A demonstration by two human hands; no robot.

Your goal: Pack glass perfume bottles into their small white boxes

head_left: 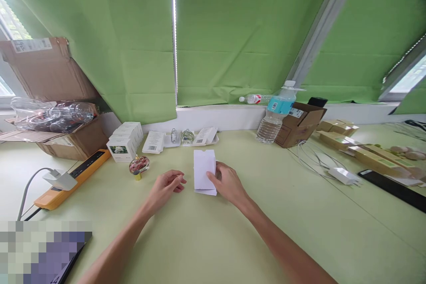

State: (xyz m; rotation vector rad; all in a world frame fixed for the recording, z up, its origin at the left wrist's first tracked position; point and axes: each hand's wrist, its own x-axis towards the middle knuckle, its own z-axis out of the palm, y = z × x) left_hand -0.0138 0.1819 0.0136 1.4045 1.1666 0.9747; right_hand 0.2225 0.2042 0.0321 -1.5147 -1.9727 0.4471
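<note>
My right hand [229, 181] grips a plain white paper carton [203, 171] by its right side, thumb on the front face and fingers behind. The carton is upright to my view, with a loose flap at its lower end. To its left, my left hand [169, 181] hovers close but apart from it, fingers loosely curled and nothing visible in them. Farther left sits a rounded perfume bottle [139, 165] with reddish decoration, and its gold-coloured cap [137, 175] is beside it. Behind are two small glass bottles, a clear one [173, 136] and a round one [188, 136].
Several white boxes [121, 150] stand in a row at back left, near white cartons [153, 142]. An orange power strip [73, 179] lies left. A large water bottle [274, 117], cardboard box [294, 128], white charger [344, 175] and black phone [392, 190] are to the right.
</note>
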